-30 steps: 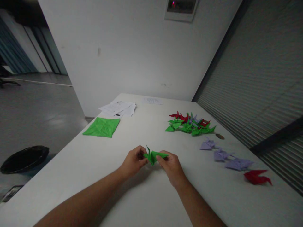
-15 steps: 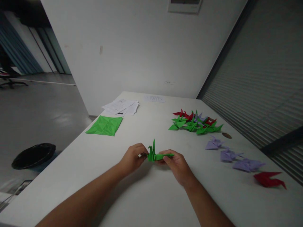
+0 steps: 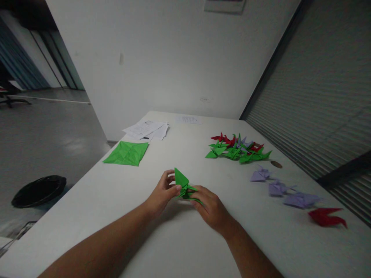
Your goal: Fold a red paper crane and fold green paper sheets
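A green origami crane (image 3: 182, 180) is held between my two hands, just above the table (image 3: 162, 239). My left hand (image 3: 164, 192) pinches its left side, with the thumb in front and the fingers behind. On the other side, my right hand (image 3: 208, 204) has its fingers closed around the crane's narrow pointed parts. One broad green flap stands up beside my left fingers. My fingers hide some of the folds.
Green, red and purple folded cranes (image 3: 234, 150) lie piled at the back right. Several purple cranes (image 3: 277, 188) and a red one (image 3: 327, 217) line the right side, near a brown oval (image 3: 276, 164). A creased green sheet (image 3: 126, 153), printed papers (image 3: 147, 129) and a bin (image 3: 39, 191) are left.
The green crane has turned in my hands, so a broad flap now rises at the left. My left thumb has come onto its front, and my right hand has shifted its grip.
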The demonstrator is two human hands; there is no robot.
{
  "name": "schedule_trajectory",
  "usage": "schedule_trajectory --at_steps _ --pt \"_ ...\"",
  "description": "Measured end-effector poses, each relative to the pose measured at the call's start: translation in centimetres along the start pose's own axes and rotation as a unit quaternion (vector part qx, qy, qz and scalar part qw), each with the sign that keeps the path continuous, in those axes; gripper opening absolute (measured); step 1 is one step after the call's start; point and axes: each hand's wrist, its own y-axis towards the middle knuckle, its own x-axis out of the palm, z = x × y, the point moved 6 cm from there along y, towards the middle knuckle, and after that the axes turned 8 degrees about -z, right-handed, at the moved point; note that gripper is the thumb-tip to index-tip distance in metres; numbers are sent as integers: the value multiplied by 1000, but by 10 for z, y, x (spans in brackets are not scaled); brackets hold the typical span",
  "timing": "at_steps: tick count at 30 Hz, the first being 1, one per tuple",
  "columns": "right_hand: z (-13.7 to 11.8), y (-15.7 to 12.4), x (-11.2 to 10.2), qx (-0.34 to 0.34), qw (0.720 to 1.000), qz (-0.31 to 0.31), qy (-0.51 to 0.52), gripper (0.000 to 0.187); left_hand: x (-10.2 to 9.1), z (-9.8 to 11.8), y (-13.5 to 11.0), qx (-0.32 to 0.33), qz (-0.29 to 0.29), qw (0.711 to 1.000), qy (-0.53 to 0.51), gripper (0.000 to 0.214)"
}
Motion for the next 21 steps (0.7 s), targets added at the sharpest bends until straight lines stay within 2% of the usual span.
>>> schedule_trajectory --at_steps 5,9,12,15,17,18,21 --pt "-7 2 0 -32 999 -18 16 23 -6 -2 8 -4 -25 993 113 27" --pt "-10 6 3 -19 999 -3 43 21 -13 -5 5 -32 10 970 241 21" --pt "-2 6 4 46 996 74 34 9 -14 1 1 -13 41 934 355 20" --pt "17 0 7 169 970 160 76 15 -8 12 -4 45 36 896 440 10" --pt "30 -5 15 249 944 159 148 23 -1 18 -6 90 15 881 463 3" --pt "35 -6 20 276 933 145 180 25 2 21 -7 111 4 877 468 8" --pt "39 -6 28 306 928 91 194 21 7 24 -9 143 -27 870 472 23"
